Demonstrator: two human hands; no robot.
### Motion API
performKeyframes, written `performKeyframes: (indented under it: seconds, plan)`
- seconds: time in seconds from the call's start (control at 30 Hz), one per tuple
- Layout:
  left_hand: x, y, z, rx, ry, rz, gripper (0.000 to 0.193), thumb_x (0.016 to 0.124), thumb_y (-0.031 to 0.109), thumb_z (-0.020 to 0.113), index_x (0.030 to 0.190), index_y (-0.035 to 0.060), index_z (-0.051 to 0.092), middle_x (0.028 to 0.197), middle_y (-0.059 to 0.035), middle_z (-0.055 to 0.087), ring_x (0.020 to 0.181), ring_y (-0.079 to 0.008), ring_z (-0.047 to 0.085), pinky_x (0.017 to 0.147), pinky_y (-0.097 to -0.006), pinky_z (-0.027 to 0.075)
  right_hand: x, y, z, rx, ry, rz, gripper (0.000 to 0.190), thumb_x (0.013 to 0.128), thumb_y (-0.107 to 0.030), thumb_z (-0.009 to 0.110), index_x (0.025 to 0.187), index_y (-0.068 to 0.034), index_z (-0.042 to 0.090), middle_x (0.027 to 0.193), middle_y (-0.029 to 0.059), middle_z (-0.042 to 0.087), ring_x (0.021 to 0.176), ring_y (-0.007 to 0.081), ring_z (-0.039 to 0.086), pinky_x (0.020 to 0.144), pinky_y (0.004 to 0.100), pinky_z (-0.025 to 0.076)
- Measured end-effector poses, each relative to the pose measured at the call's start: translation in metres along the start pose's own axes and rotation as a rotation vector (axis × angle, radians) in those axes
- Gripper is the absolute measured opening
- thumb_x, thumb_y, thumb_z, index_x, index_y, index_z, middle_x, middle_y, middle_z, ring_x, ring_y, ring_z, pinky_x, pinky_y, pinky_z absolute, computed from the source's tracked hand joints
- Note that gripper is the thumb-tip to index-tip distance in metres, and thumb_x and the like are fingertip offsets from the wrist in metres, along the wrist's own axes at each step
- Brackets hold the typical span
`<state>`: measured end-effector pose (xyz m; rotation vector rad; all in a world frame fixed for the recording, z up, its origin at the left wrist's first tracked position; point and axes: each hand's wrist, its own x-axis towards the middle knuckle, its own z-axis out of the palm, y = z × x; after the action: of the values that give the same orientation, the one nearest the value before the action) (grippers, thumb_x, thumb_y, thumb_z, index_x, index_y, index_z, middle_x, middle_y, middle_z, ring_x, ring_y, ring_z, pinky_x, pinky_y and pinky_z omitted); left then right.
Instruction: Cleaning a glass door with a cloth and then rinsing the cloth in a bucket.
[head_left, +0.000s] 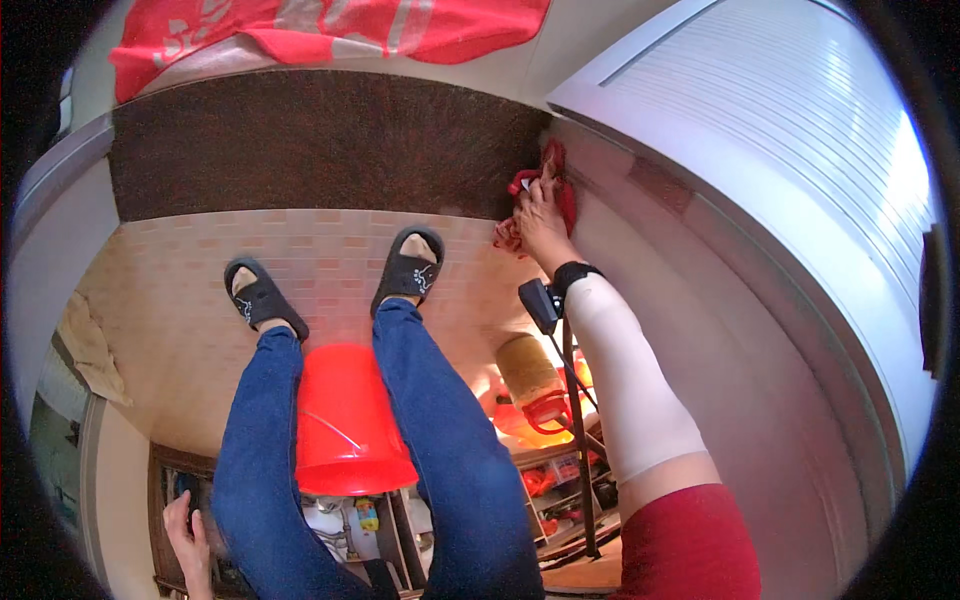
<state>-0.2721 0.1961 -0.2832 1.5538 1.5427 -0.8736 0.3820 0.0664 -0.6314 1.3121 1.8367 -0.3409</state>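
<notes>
My right hand (541, 221) presses on a crumpled red cloth (564, 199) on the floor, at the right end of a dark brown mat (322, 142). Its fingers are partly hidden in the cloth; a small white patch shows beside them. A black strap with a small black device (540, 306) is around that wrist, above a white sleeve. At the lower left, my left hand (187, 536) hangs in the air with its fingers apart and nothing in them. Between my legs stands a red plastic bucket (352, 420) with a wire handle.
A white ribbed door or panel (757, 120) rises at the right. A red patterned cloth (337, 30) lies beyond the mat. Near my right leg are a yellowish container (529, 367) with a red handle and a dark metal leg (581, 450). Open shelves with pipes (349, 532) lie behind the bucket.
</notes>
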Motion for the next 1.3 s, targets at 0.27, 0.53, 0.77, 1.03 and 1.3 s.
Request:
performKeyframes:
  seconds: [0.27, 0.53, 0.77, 1.03, 1.3]
  plan:
    - [0.038, 0.018, 0.024, -0.166, -0.055, 0.017, 0.033, 0.085, 0.007, 0.051, 0.117, -0.0012, 0.055, 0.110, -0.0173, 0.054, 0.106, -0.0297, 0.050, 0.095, -0.0364, 0.038, 0.018, -0.003, 0.018, 0.001, -0.166, -0.067, 0.025, 0.082, -0.026, 0.049, 0.091, -0.018, 0.071, 0.123, 0.0116, 0.054, 0.124, 0.0339, 0.037, 0.104, 0.0665, 0.009]
    - [0.016, 0.004, 0.052, -0.296, -0.100, -0.027, 0.033, 0.085, 0.007, 0.047, 0.116, -0.0021, 0.055, 0.107, -0.0181, 0.055, 0.105, -0.0308, 0.050, 0.095, -0.0372, 0.037, -0.061, -0.023, -0.052, 0.277, -0.065, -0.184, 0.026, 0.082, -0.025, 0.051, 0.095, -0.016, 0.072, 0.129, 0.0117, 0.048, 0.122, 0.0394, 0.038, 0.102, 0.0730, 0.006]
    - [0.017, -0.051, 0.089, -1.333, -0.297, -0.622, 0.036, 0.089, 0.021, 0.051, 0.114, -0.0023, 0.057, 0.107, -0.0108, 0.056, 0.103, -0.0232, 0.052, 0.092, -0.0328, 0.039, 0.043, 0.073, -0.052, -0.130, -0.076, -0.010, 0.040, 0.085, -0.031, 0.045, 0.116, -0.012, 0.063, 0.127, 0.0126, 0.051, 0.127, 0.0385, 0.032, 0.104, 0.0632, 0.013]
    - [0.027, -0.016, 0.064, -1.050, -0.060, -0.444, 0.040, 0.093, 0.026, 0.043, 0.116, -0.0034, 0.056, 0.113, -0.0097, 0.055, 0.103, -0.0189, 0.052, 0.093, -0.0313, 0.039, 0.030, 0.013, -0.014, -0.245, 0.007, -0.043, 0.045, 0.086, -0.019, 0.040, 0.129, -0.012, 0.051, 0.118, 0.0145, 0.055, 0.132, 0.0390, 0.026, 0.104, 0.0636, 0.013]
    - [0.047, -0.014, 0.086, -1.000, -0.177, -0.390, 0.036, 0.089, 0.016, 0.050, 0.120, -0.0015, 0.055, 0.114, -0.0113, 0.056, 0.104, -0.0199, 0.053, 0.093, -0.0327, 0.040, 0.004, 0.035, -0.008, 0.152, -0.149, -0.205, 0.010, 0.071, -0.024, 0.060, 0.074, -0.024, 0.069, 0.089, -0.0076, 0.061, 0.102, 0.0202, 0.045, 0.084, 0.0499, 0.031]
